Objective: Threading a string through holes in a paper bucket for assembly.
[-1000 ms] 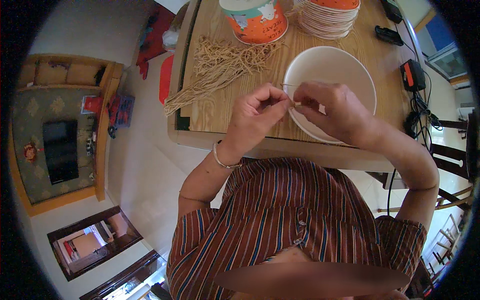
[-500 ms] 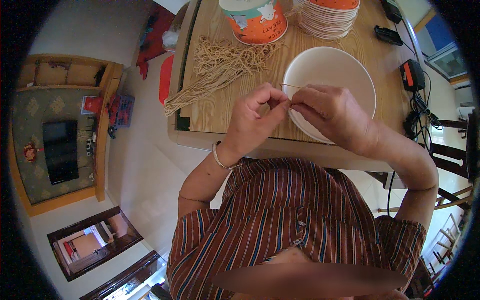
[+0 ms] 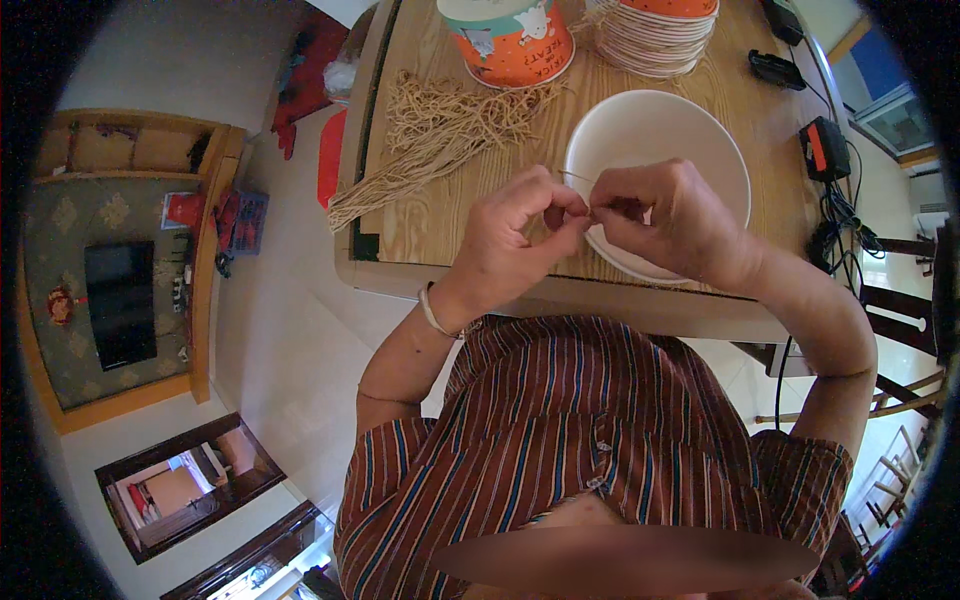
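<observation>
Over the left rim of a white round tub (image 3: 705,135), my left hand (image 3: 515,230) and my right hand (image 3: 675,220) meet with fingertips pinched together. A short piece of thin tan cord (image 3: 574,174) sticks out from the right hand's fingers toward the left hand. What the left thumb and forefinger pinch is too small to see. Left of the tub, a loose bundle of tan cords (image 3: 455,125) lies on the wooden table (image 3: 420,235), tangled at its far end and straighter toward the near left.
An orange and teal printed tub (image 3: 515,50) stands behind the cords. Beside it is a stack of similar tubs (image 3: 655,45). Along the right table edge are a black and orange box (image 3: 823,150), a black device (image 3: 776,69) and tangled black cables (image 3: 835,230).
Both hands have shifted slightly to the right, and the right hand's fingers have bent more. The white tub has moved up very slightly. The cord bundle has stayed put.
</observation>
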A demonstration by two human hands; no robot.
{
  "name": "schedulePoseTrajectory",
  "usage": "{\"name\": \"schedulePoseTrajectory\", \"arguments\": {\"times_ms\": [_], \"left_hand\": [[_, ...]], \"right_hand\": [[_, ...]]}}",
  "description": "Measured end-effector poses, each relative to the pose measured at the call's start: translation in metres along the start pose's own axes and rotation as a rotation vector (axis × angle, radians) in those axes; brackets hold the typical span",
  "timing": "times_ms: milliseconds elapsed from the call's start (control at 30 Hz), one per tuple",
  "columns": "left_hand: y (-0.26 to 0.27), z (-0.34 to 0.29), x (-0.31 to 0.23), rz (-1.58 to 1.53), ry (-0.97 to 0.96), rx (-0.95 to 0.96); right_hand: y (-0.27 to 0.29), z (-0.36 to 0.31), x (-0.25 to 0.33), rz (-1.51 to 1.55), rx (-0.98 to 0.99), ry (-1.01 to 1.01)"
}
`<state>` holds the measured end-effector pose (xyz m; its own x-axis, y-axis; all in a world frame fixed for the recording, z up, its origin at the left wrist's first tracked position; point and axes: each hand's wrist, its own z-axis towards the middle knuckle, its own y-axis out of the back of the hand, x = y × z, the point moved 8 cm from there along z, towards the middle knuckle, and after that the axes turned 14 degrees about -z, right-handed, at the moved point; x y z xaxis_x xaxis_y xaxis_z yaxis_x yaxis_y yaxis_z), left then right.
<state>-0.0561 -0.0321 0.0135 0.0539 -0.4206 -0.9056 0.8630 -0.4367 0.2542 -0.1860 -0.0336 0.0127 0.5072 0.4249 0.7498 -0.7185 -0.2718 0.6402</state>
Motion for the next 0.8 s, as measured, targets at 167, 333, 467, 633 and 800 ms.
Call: {"name": "schedulePoseTrajectory", "arguments": {"times_ms": [167,333,467,633,800], "left_hand": [[-0.003,0.003,-0.007,0.062,0.016,0.018],[-0.002,0.001,-0.004,0.03,0.005,-0.011],[-0.001,-0.001,0.004,-0.035,0.105,-0.005],[-0.001,-0.01,0.022,-0.189,0.158,-0.048],[-0.004,-0.016,0.033,-0.445,0.385,-0.115]], "right_hand": [[-0.006,0.004,-0.011,0.114,0.089,-0.088],[-0.015,0.004,-0.013,0.308,0.399,-0.266],[-0.015,0.002,-0.02,0.362,0.365,-0.311],[-0.019,-0.005,-0.021,0.281,0.343,-0.209],[-0.01,-0.004,-0.012,0.021,0.249,-0.052]]}}
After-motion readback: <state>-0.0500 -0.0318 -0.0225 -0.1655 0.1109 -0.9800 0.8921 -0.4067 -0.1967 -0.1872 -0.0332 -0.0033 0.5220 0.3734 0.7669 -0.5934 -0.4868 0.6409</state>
